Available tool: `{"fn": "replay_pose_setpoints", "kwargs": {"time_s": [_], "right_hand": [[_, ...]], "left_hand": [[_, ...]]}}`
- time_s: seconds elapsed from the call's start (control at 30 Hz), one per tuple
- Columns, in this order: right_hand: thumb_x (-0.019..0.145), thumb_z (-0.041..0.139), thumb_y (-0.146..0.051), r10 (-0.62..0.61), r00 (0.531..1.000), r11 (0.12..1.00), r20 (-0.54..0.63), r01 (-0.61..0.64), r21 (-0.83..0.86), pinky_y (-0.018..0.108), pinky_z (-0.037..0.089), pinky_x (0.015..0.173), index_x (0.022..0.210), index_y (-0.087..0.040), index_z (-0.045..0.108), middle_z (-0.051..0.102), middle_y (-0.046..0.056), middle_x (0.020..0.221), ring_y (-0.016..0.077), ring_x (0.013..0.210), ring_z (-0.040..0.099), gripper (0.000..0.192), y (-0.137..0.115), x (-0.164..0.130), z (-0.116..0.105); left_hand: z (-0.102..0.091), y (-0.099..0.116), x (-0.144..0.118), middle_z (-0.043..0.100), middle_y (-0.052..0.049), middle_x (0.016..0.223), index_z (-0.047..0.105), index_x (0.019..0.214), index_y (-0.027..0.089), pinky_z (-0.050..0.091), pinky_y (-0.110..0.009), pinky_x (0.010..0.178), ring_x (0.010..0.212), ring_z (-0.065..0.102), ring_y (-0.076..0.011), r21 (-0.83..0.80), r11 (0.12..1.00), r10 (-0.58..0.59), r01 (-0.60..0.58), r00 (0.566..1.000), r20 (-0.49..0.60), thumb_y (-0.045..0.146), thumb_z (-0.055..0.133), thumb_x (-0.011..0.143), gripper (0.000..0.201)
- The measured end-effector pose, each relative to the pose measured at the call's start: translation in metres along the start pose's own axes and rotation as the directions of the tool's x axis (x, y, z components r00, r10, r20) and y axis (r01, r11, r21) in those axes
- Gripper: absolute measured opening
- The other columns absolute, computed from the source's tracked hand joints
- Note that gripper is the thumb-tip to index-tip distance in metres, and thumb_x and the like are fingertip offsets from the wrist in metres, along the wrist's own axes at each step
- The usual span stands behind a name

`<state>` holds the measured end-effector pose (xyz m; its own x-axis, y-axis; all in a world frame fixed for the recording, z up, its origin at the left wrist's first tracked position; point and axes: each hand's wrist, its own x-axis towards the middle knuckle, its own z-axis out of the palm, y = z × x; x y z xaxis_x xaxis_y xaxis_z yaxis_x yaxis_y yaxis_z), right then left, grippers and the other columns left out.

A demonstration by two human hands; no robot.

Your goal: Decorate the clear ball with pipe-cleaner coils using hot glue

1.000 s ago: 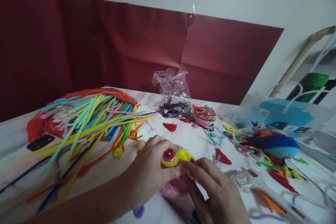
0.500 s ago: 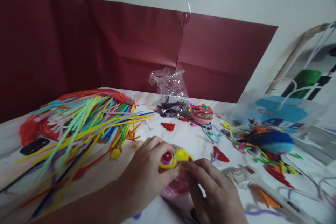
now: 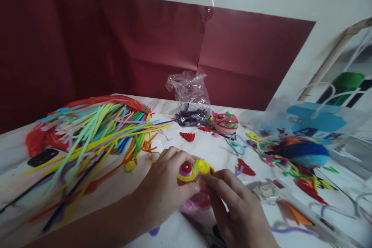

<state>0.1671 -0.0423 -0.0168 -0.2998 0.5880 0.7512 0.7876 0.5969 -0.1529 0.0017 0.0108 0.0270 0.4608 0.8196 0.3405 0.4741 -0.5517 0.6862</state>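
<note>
Maroon paper backdrop, creased, taped against a pale wall; below it a white counter (image 3: pixel 209 151) strewn with craft supplies.

Head view, item by item:

- Left hand (image 3: pixel 162 190): curled closed around a pink, rounded pipe-cleaner piece (image 3: pixel 195 201), thumb and fingers pressing at its top.
- Right hand (image 3: pixel 238 209): fingers pinched at the same piece, just beside a yellow coil (image 3: pixel 202 166); how firmly it grips cannot be told.
- Coils: a yellow-purple coil with a red centre (image 3: pixel 186 170) and the yellow one sit side by side on top of the pink piece, like a pair of eyes.
- Finished-looking model (image 3: pixel 225 121): pink head with coloured trim, well apart toward the backdrop.
- Pipe cleaner heap (image 3: pixel 99 131): many colours, left of the hands, partly on red wrapping.
- Clear bag (image 3: pixel 190 97) with dark strands, near the model.
- Red cones (image 3: pixel 187 136), loose, between heap and model.
- Dark phone (image 3: pixel 43 157), far left.
- Blue fuzzy piece (image 3: pixel 305 155) and offcuts, right.

Progress, as judged: body and two eye coils appear in place; compared with the finished model, further trim seems outstanding.
</note>
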Motion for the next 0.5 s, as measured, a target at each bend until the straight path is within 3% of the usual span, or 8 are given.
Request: {"fn": "replay_pose_setpoints", "kwargs": {"time_s": [0.37, 0.5], "right_hand": [[0.089, 0.038, -0.008, 0.025, 0.999, 1.0, -0.039, -0.026, -0.016, 0.021, 0.047, 0.06, 0.111, -0.015, 0.049, 0.05, 0.008, 0.088, 0.0139, 0.076, 0.053, 0.025, 0.0013, 0.0023, -0.0019], [0.091, 0.038, -0.009, 0.022, 0.999, 0.999, -0.041, -0.021, 0.029, 0.021, 0.047, 0.059, 0.109, -0.015, 0.051, 0.05, 0.007, 0.088, 0.0137, 0.075, 0.053, 0.023, 0.0009, 0.0017, -0.0015]], "left_hand": [[0.0039, 0.0008, -0.0005, 0.054, 0.0, 0.086, 0.053, 0.079, 0.019, 0.04, -0.03, 0.074, 0.085, 0.051, -0.0176, 0.072, 0.996, 0.055, -0.051, 0.997, -0.052, 0.012, 0.057, 0.069, 0.013], [0.0029, 0.0001, -0.0017, 0.055, 0.0, 0.088, 0.052, 0.086, 0.02, 0.039, -0.032, 0.077, 0.087, 0.051, -0.0179, 0.076, 0.995, 0.069, -0.066, 0.997, -0.039, 0.01, 0.056, 0.069, 0.019]]}}
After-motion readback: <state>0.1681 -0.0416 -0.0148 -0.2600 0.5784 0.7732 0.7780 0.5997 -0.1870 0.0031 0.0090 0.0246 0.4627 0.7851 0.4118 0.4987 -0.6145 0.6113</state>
